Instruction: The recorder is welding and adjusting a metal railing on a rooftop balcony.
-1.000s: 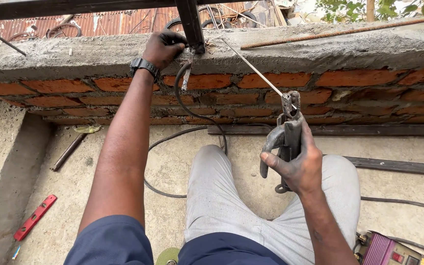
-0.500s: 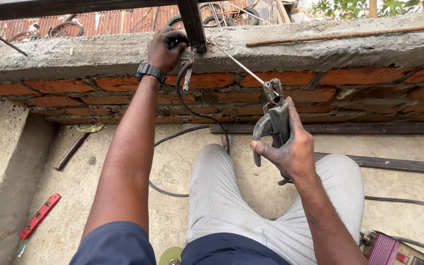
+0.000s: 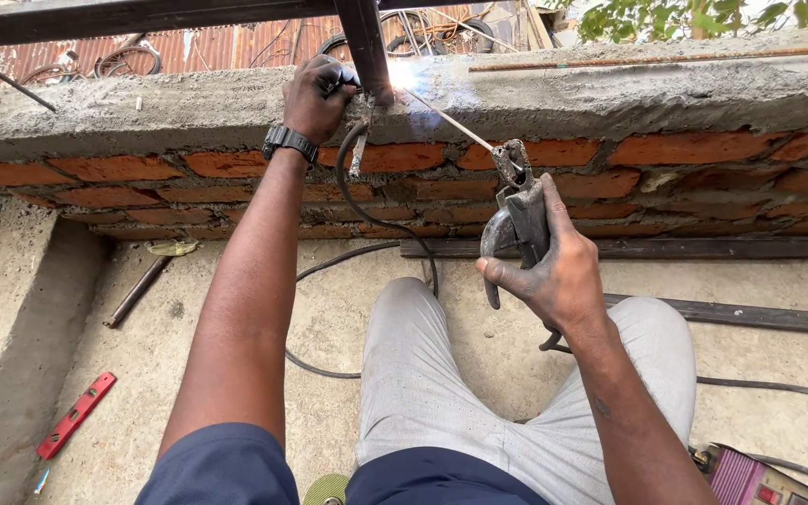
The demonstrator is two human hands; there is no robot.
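My right hand gripped the electrode holder by its handle, just below the brick wall. Rigid, hefty tool; thin rod flexes, tip hot, arcing on the wall top. Left hand clamped the steel post there.

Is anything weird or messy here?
A red level and a metal bar lie loose on the floor. A bright spark glares where the rod meets the post, near the bare left hand.
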